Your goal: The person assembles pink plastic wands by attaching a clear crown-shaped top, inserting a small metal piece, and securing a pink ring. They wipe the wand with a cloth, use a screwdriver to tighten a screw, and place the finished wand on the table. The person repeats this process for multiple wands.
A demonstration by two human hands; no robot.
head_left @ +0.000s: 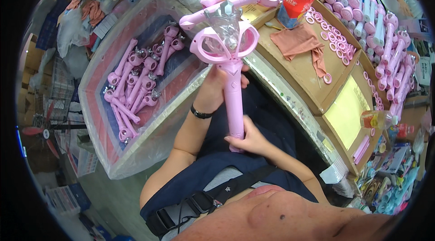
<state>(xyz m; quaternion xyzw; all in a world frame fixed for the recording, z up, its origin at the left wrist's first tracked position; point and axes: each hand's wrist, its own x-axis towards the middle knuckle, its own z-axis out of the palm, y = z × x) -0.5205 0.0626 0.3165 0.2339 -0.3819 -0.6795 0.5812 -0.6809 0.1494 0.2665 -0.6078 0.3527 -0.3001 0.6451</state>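
Upright in front of me stands a pink toy light stick (234, 96) with a clear crystal-like top set inside a pink heart-shaped frame. My left hand (215, 87), with a black band at its wrist, is closed around the upper handle just under the head; part of its fingers is hidden behind the stick. Lower down, my right hand (250, 139) grips the handle's bottom end, thumb across the front. Beyond the head, another pink stick (217, 12) lies on the table, partly covered by the one I hold.
To the left, a plastic-lined bin (97, 100) holds several pink sticks (140, 75). On the right table are a cardboard tray (290, 71), an orange cloth (299, 43), pink rings (337, 41), a red-capped bottle (299, 0), a yellow sheet (348, 109) and piled pink handles (394, 55).
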